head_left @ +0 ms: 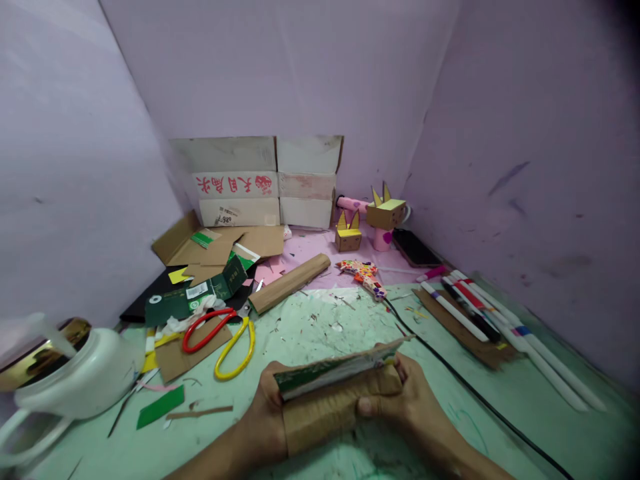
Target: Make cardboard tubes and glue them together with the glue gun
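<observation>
Both hands hold one folded piece of cardboard between them, close in front of the person and just above the green tabletop (295, 347). The left hand (267, 410) is curled round one end of the folded cardboard (320, 413). The right hand (407, 400) grips the other end, its thumb pressed flat on the ribbed brown side; its fingers are mostly hidden behind. A green and white printed face shows along the upper flap.

Ahead of the left hand I see scissors (243, 311) with one red and one yellow handle, and just past them a brown cardboard roll (290, 283). Nearer that hand, out to its left, lie a green scrap (161, 407) and a thin brown strip (200, 413), with a white pot (95, 377) farther left.

Straight beyond the hands rests a colourful glue gun (361, 270), its black cord (457, 378) running back past the right hand. Pens (457, 310) lie to the right of that hand, with a phone (416, 248) farther off. Behind the glue gun sits a small eared box (349, 240). A white carton (240, 183) stands farthest away, against the wall.
</observation>
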A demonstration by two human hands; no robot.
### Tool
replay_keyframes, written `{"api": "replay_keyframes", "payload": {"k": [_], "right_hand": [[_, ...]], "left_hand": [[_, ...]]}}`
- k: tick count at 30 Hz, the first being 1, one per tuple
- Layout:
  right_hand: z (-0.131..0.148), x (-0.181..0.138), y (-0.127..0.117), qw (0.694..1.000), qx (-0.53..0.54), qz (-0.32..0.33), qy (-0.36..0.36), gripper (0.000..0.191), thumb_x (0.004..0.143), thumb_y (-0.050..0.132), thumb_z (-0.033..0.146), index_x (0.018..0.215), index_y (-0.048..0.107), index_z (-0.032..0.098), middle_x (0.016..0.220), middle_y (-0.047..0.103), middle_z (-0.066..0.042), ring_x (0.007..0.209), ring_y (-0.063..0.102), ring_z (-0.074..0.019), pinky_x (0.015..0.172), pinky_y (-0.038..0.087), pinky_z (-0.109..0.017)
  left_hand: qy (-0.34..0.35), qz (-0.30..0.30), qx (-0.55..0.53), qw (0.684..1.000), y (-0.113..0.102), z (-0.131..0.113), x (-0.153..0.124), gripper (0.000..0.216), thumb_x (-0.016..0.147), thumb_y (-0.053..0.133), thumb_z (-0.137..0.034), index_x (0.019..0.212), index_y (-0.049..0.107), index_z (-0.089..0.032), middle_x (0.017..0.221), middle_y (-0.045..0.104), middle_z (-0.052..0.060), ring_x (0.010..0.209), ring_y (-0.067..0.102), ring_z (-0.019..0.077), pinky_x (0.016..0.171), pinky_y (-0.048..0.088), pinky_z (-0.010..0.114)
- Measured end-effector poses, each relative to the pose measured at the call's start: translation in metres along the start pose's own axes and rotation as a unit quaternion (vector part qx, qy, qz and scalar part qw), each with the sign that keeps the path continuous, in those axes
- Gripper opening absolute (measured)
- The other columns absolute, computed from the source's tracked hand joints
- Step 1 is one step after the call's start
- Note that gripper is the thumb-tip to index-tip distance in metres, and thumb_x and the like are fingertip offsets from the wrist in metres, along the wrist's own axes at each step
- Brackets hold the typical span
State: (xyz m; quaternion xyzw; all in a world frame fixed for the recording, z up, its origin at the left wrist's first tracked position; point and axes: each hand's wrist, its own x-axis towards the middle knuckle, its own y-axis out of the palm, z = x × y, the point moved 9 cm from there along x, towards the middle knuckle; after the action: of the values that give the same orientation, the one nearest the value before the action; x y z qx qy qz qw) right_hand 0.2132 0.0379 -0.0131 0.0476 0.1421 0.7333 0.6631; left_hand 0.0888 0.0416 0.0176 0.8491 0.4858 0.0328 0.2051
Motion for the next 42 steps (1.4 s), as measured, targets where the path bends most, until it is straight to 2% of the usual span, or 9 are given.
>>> {"api": "replay_keyframes", "payload": {"k": [8,13,22,28,31,32,35,37,42], "right_hand": [[0.024,0.001,-0.004,0.996,-0.041,-0.01,-0.084,0.093,0.045,0.084,0.051,0.124,0.041,0.026,0.123,0.055,-0.01,0.103,0.057,-0.0283,0.085,0.047,-0.037],[0.053,-0.022,-0.037,0.926,-0.167,-0.185,-0.284,0.03,0.069,0.073,0.037,0.093,0.058,0.026,0.1,0.057,-0.005,0.098,0.053,-0.0235,0.084,0.045,-0.034],[0.015,0.002,-0.023,0.991,-0.117,-0.066,-0.011,0.04,0.064,0.07,0.054,0.061,0.054,0.017,0.048,0.046,0.006,0.038,0.038,-0.006,0.036,0.029,-0.019],[0.0,0.006,-0.021,0.996,-0.007,-0.083,0.041,0.043,0.057,0.077,0.052,0.064,0.06,0.014,0.049,0.057,0.004,0.039,0.054,-0.0086,0.038,0.043,-0.019],[0.001,0.007,-0.028,0.992,0.003,-0.128,0.025,0.041,0.056,0.078,0.05,0.068,0.065,0.013,0.051,0.058,0.004,0.038,0.053,-0.0079,0.037,0.043,-0.018],[0.002,0.008,-0.026,0.992,0.003,-0.122,0.024,0.04,0.057,0.077,0.05,0.067,0.065,0.013,0.049,0.057,0.004,0.037,0.052,-0.0077,0.036,0.042,-0.018],[0.007,0.012,-0.011,0.996,0.008,-0.084,0.013,0.039,0.058,0.076,0.05,0.066,0.065,0.013,0.049,0.059,0.002,0.04,0.054,-0.0094,0.04,0.045,-0.021],[0.014,0.015,0.001,0.998,0.017,-0.056,0.002,0.041,0.057,0.076,0.051,0.068,0.066,0.013,0.056,0.064,-0.001,0.047,0.059,-0.0115,0.047,0.048,-0.024],[0.028,0.031,0.03,0.999,0.013,0.052,-0.01,0.038,0.062,0.073,0.049,0.076,0.064,0.015,0.063,0.062,0.002,0.053,0.061,-0.0107,0.054,0.05,-0.025]], "left_hand": [[0.066,-0.04,0.054,0.996,-0.017,-0.011,0.001,0.032,0.058,0.081,-0.016,0.089,0.074,-0.013,0.088,0.075,0.009,0.097,0.064,0.0348,0.088,0.05,0.042],[0.065,-0.09,0.051,0.993,-0.031,-0.012,0.01,0.03,0.056,0.082,-0.018,0.085,0.074,-0.014,0.086,0.075,0.01,0.092,0.066,0.035,0.083,0.052,0.041],[0.112,-0.057,0.24,0.963,-0.034,-0.026,0.002,0.04,0.053,0.08,-0.015,0.093,0.075,-0.02,0.092,0.074,0.008,0.097,0.064,0.0324,0.088,0.048,0.032],[0.115,-0.051,0.457,0.88,-0.057,-0.055,0.001,0.062,0.064,0.066,-0.014,0.125,0.056,-0.021,0.111,0.067,0.008,0.083,0.065,0.0217,0.072,0.053,0.029],[0.277,-0.348,0.465,0.765,-0.083,-0.111,-0.053,0.033,0.076,0.056,-0.016,0.108,0.064,-0.023,0.088,0.069,0.001,0.075,0.065,0.0173,0.073,0.053,0.029],[0.335,-0.369,0.479,0.723,-0.071,-0.12,-0.068,0.029,0.077,0.057,-0.014,0.103,0.064,-0.025,0.088,0.069,0.0,0.078,0.065,0.0163,0.076,0.052,0.027],[0.395,-0.101,0.613,0.677,0.012,-0.102,-0.054,0.032,0.081,0.051,-0.008,0.1,0.065,-0.029,0.101,0.067,-0.002,0.093,0.062,0.0133,0.085,0.046,0.021],[0.388,-0.052,0.627,0.674,0.041,-0.094,-0.036,0.032,0.085,0.045,-0.012,0.112,0.059,-0.019,0.113,0.062,0.008,0.104,0.057,0.0187,0.088,0.044,0.027],[0.066,-0.058,0.581,0.809,0.011,-0.061,0.042,0.035,0.087,0.039,-0.039,0.064,0.053,-0.018,0.062,0.053,0.001,0.061,0.049,0.0175,0.057,0.037,0.029]]}}
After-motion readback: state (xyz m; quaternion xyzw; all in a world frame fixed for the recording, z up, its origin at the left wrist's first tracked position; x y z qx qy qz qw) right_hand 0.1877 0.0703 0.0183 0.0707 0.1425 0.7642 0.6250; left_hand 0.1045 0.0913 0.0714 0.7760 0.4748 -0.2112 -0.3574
